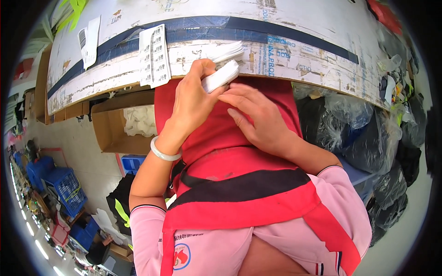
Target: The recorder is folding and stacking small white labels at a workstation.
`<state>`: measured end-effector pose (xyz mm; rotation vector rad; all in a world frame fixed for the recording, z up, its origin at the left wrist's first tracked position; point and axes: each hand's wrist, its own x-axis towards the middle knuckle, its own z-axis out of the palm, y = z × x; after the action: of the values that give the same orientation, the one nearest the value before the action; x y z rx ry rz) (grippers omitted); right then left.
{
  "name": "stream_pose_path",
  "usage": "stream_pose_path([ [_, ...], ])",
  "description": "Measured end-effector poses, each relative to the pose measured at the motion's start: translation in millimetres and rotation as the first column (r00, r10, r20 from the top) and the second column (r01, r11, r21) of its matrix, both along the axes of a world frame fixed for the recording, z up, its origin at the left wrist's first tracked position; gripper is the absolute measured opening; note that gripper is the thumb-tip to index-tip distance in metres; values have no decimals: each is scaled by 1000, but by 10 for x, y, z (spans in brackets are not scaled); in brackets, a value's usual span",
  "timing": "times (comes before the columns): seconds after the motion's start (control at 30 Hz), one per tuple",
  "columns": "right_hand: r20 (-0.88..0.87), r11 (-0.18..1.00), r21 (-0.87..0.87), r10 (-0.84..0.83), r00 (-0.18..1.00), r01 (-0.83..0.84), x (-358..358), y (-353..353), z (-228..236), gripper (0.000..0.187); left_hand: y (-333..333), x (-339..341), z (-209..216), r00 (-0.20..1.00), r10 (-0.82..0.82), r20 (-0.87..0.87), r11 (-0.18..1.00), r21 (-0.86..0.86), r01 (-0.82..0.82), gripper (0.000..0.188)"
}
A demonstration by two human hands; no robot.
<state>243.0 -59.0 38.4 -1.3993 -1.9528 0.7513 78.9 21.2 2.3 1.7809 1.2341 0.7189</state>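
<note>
My left hand (193, 99) is closed around a thick bundle of white slips (222, 77), holding it just off the table's near edge. My right hand (264, 119) is beside the bundle's lower side, its fingertips by the left fingers. Its thumb stands apart from the other fingers, and nothing shows between them. Behind the held bundle, another stack of white slips (228, 50) lies on the table. A printed label sheet (155, 57) rests left of my left hand, overhanging the edge slightly.
The worn white table (313, 30) has dark blue tape (294, 30) across it. A second label sheet (90, 41) lies far left. Below the edge stands an open cardboard box (108, 124) with white material. Clear and black plastic bags (350, 119) crowd the right; blue crates (64, 188) stand left.
</note>
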Motion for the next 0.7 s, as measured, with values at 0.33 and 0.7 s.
stream_pose_path([
  [0.33,57,987,156,22,998,-30,312,474,-238,35,-46,31,16,985,-151,87,981,135,139,57],
  [0.7,69,986,90,134,989,-140,423,599,-415,37,-36,-12,-34,969,-227,95,949,243,199,60],
])
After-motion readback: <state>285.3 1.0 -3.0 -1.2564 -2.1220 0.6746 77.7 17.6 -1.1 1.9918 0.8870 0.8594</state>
